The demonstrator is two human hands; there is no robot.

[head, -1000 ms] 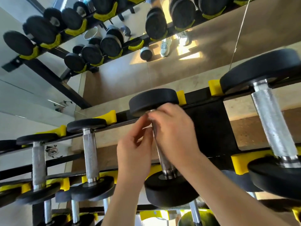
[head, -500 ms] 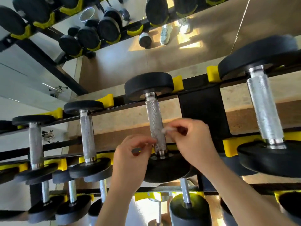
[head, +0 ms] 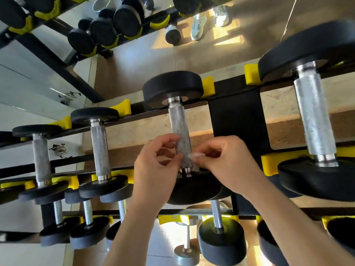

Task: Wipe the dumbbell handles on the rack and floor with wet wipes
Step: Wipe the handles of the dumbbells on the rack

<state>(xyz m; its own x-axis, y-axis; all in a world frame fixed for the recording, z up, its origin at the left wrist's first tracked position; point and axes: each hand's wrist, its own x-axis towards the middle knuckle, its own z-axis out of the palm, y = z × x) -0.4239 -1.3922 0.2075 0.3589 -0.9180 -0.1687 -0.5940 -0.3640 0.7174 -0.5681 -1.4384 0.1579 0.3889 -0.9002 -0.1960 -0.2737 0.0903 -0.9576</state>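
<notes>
A black dumbbell with a knurled steel handle (head: 179, 127) lies across the top tier of the rack (head: 238, 116). My right hand (head: 228, 166) pinches a small white wet wipe (head: 195, 155) against the lower right side of that handle. My left hand (head: 155, 167) sits on the handle's left side with fingers curled towards it; whether they touch the metal or the wipe is unclear. The handle's lowest part and near collar are partly hidden by both hands.
More dumbbells lie on the top tier: two smaller ones (head: 99, 150) on the left, a large one (head: 315, 120) on the right. Lower tiers hold further dumbbells (head: 221, 242). A mirror (head: 146, 45) behind the rack reflects the rack, floor and shoes.
Both hands slid down the middle dumbbell's handle from its top end to its lower end, uncovering most of it. The view shifted so the rack sits lower in frame.
</notes>
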